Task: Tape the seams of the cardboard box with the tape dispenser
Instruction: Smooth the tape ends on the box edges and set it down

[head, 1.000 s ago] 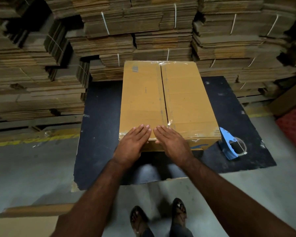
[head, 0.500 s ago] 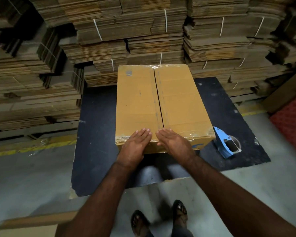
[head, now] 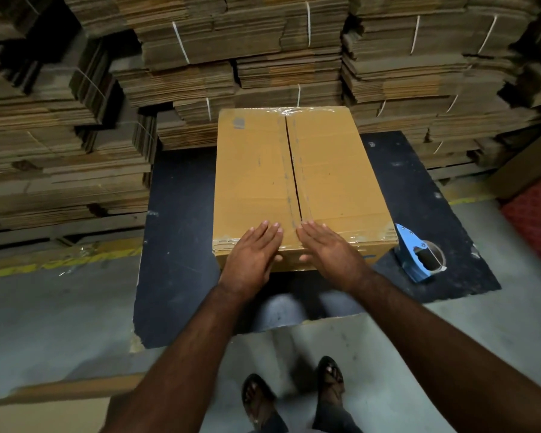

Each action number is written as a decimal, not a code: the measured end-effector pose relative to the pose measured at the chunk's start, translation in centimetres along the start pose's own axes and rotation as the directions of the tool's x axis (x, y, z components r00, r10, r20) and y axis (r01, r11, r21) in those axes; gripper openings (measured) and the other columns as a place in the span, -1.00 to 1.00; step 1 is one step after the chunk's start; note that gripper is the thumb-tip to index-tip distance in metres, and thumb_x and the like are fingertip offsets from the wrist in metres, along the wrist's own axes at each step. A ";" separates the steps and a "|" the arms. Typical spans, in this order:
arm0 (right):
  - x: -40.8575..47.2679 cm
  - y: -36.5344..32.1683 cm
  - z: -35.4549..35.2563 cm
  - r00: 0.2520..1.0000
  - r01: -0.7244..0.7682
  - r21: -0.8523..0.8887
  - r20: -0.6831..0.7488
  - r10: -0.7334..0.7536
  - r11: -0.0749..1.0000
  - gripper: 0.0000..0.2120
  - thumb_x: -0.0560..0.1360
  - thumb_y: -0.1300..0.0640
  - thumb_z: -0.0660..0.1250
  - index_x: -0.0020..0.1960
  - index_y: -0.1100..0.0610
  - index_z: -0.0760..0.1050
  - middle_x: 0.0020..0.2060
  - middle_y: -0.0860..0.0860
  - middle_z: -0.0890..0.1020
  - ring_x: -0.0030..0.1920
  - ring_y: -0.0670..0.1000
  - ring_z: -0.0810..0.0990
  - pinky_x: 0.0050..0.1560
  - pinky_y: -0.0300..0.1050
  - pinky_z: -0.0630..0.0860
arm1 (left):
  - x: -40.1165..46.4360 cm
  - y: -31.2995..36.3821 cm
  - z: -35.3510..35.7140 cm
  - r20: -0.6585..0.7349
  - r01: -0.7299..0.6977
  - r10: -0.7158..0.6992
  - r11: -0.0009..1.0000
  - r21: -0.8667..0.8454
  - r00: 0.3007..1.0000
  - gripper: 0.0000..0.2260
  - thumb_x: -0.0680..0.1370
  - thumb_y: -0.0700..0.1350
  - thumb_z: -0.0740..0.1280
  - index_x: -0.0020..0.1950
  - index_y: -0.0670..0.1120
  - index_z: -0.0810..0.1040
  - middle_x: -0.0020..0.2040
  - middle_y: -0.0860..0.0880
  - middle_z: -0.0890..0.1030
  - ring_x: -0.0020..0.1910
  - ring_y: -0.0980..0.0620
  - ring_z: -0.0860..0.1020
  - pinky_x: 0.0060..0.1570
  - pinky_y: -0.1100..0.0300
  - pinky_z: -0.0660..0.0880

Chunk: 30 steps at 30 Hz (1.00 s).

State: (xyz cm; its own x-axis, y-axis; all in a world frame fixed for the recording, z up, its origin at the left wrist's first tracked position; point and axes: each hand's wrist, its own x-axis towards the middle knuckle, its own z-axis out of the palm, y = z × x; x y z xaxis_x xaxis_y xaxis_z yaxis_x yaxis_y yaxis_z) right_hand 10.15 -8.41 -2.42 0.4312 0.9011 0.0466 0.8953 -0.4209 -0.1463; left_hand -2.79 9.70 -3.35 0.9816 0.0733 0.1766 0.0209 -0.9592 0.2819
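The cardboard box (head: 300, 182) sits on a dark mat (head: 181, 245). Both hands, left hand (head: 252, 257) and right hand (head: 330, 253), lie flat with straight fingers on the box's near edge, gripping nothing. The blue tape dispenser (head: 419, 256) rests just right of the box.

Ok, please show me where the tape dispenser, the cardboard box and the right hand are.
tape dispenser (head: 414, 256): head view, blue body.
cardboard box (head: 334, 170): head view, top right flap.
right hand (head: 331, 253): head view, back of hand.

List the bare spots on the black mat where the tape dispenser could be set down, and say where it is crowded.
Bare: the black mat left of the box; a strip right of it, beyond the tape dispenser. Crowded: the near edge, under the left hand and right hand.
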 end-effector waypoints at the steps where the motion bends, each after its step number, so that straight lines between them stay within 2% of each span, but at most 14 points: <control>1: -0.1 0.1 -0.2 0.999 -0.030 0.017 -0.011 0.031 0.999 -0.42 0.61 -0.10 0.14 0.46 0.28 0.33 0.43 0.23 0.40 0.46 0.19 0.34 0.48 0.08 0.14 | 0.3 0.5 -0.1 -0.018 0.020 -0.020 0.999 -0.026 1.000 -0.54 0.64 -0.01 0.21 0.53 -0.11 0.32 0.52 -0.08 0.33 0.53 -0.07 0.24 0.52 0.02 0.11; 3: -0.1 0.6 -0.6 0.992 -0.112 0.041 -0.047 0.114 0.993 -0.39 0.62 -0.15 -0.02 0.44 0.28 0.36 0.41 0.23 0.42 0.44 0.19 0.37 0.47 0.03 0.11 | 1.3 1.8 0.0 -0.015 0.052 -0.052 0.998 -0.023 0.999 -0.53 0.65 0.08 0.05 0.47 -0.13 0.41 0.46 -0.10 0.42 0.47 -0.09 0.35 0.47 0.03 0.16; 4: -0.1 1.0 -0.5 0.990 -0.126 0.030 -0.052 0.128 0.992 -0.38 0.62 -0.15 -0.04 0.43 0.28 0.38 0.40 0.23 0.44 0.43 0.19 0.39 0.46 0.04 0.12 | 1.7 2.3 0.2 -0.011 0.053 -0.053 0.998 0.013 0.999 -0.53 0.64 0.07 0.06 0.43 -0.15 0.45 0.43 -0.11 0.46 0.43 -0.11 0.40 0.44 0.00 0.22; 6: -0.2 1.4 -0.2 0.994 -0.100 -0.018 -0.034 0.099 0.995 -0.40 0.63 -0.12 -0.04 0.41 0.28 0.41 0.38 0.23 0.46 0.40 0.19 0.43 0.43 0.07 0.16 | 1.8 2.6 1.0 -0.011 0.045 -0.044 0.996 0.082 0.999 -0.59 0.61 -0.01 0.20 0.41 -0.16 0.48 0.40 -0.13 0.49 0.40 -0.14 0.44 0.41 -0.04 0.29; 8: -0.5 1.9 0.2 0.998 -0.054 -0.038 -0.017 0.053 0.998 -0.43 0.63 -0.10 -0.02 0.41 0.27 0.41 0.37 0.22 0.47 0.39 0.19 0.45 0.42 0.08 0.17 | 1.9 2.4 1.3 -0.006 0.032 -0.032 0.995 0.096 0.999 -0.55 0.55 -0.14 0.35 0.44 -0.16 0.44 0.44 -0.13 0.45 0.43 -0.15 0.40 0.43 -0.04 0.25; 10: -0.9 2.2 0.2 1.000 -0.007 -0.045 -0.006 0.007 0.999 -0.47 0.64 -0.06 0.01 0.46 0.25 0.34 0.41 0.20 0.42 0.43 0.17 0.39 0.45 0.08 0.14 | 1.7 2.4 1.1 0.019 0.015 -0.016 0.997 0.075 1.000 -0.49 0.54 -0.21 0.36 0.48 -0.16 0.37 0.49 -0.13 0.38 0.48 -0.16 0.33 0.46 -0.02 0.17; 13: -1.5 2.2 -0.3 1.000 0.026 -0.022 0.018 -0.025 0.999 -0.47 0.64 -0.02 0.10 0.53 0.21 0.22 0.50 0.16 0.28 0.51 0.13 0.24 0.51 0.04 0.08 | 1.5 2.5 0.7 0.041 0.033 -0.035 0.998 0.054 0.999 -0.52 0.65 -0.07 0.23 0.55 -0.12 0.24 0.55 -0.09 0.26 0.55 -0.10 0.18 0.52 0.02 0.04; 15: -1.6 2.4 -1.0 1.000 -0.020 -0.018 0.006 0.020 1.000 -0.43 0.65 -0.10 0.04 0.55 0.21 0.18 0.52 0.15 0.24 0.53 0.10 0.19 0.50 -0.04 -0.01 | 2.0 3.1 0.5 0.026 0.067 -0.067 0.998 0.002 0.997 -0.54 0.67 0.04 0.14 0.53 -0.12 0.30 0.53 -0.08 0.30 0.54 -0.09 0.21 0.52 0.01 0.08; 17: -1.7 2.8 -1.1 0.993 -0.092 -0.014 -0.070 0.091 0.996 -0.42 0.66 -0.11 -0.02 0.51 0.25 0.26 0.48 0.19 0.32 0.50 0.14 0.28 0.48 -0.01 0.05 | 3.0 4.3 0.7 0.019 0.073 -0.073 0.997 -0.027 0.997 -0.55 0.67 0.06 0.11 0.50 -0.11 0.35 0.51 -0.07 0.34 0.52 -0.08 0.25 0.50 0.01 0.12; 19: -1.8 3.4 -0.8 0.990 -0.116 -0.028 -0.088 0.113 0.993 -0.43 0.65 -0.09 -0.01 0.45 0.29 0.35 0.42 0.23 0.41 0.44 0.19 0.38 0.44 0.05 0.15 | 3.8 5.2 1.3 0.029 0.073 -0.074 0.997 0.031 0.997 -0.57 0.67 0.04 0.14 0.50 -0.10 0.36 0.51 -0.07 0.35 0.51 -0.07 0.27 0.49 0.02 0.12; 22: -2.3 4.4 0.2 0.996 -0.063 -0.044 -0.069 0.060 0.997 -0.46 0.64 -0.06 0.03 0.44 0.29 0.38 0.40 0.22 0.43 0.43 0.18 0.39 0.45 0.06 0.17 | 3.8 5.5 2.0 0.047 0.058 -0.063 0.994 0.097 0.997 -0.56 0.63 -0.08 0.26 0.51 -0.11 0.34 0.52 -0.08 0.34 0.51 -0.08 0.28 0.49 0.01 0.13; 25: -2.8 5.0 0.0 0.999 0.008 -0.068 -0.039 -0.011 0.998 -0.46 0.63 -0.04 0.04 0.48 0.26 0.32 0.44 0.20 0.39 0.46 0.16 0.34 0.47 0.06 0.12 | 3.5 5.2 1.6 0.122 0.026 -0.037 0.996 0.090 0.992 -0.46 0.61 -0.17 0.26 0.57 -0.10 0.19 0.58 -0.06 0.19 0.56 -0.06 0.14 0.52 0.04 0.01; 27: -3.1 4.8 -0.6 1.000 0.001 -0.055 0.006 -0.001 0.998 -0.41 0.63 -0.11 -0.01 0.50 0.26 0.29 0.46 0.20 0.36 0.48 0.16 0.31 0.48 0.05 0.10 | 3.6 5.4 1.3 0.130 0.048 -0.058 0.996 0.074 0.990 -0.49 0.65 -0.07 0.19 0.59 -0.08 0.15 0.60 -0.03 0.14 0.58 -0.05 0.08 0.53 0.04 -0.02; 30: -3.0 5.2 -1.0 0.994 -0.104 -0.003 -0.037 0.104 0.995 -0.38 0.66 -0.16 -0.12 0.51 0.25 0.28 0.48 0.18 0.34 0.50 0.13 0.26 0.51 0.00 0.07 | 4.0 6.2 1.3 0.116 0.128 -0.129 0.992 0.015 0.985 -0.51 0.68 0.11 0.01 0.57 -0.07 0.23 0.57 -0.02 0.23 0.56 -0.04 0.16 0.52 0.00 0.06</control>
State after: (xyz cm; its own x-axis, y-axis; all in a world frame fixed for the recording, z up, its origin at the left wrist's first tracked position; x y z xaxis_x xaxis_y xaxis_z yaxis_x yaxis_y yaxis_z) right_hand 13.58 -13.39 -2.32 0.5256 0.8480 0.0677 0.8459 -0.5126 -0.1472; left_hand 1.51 3.66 -2.15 0.9860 0.1642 0.0282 0.1493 -0.9459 0.2880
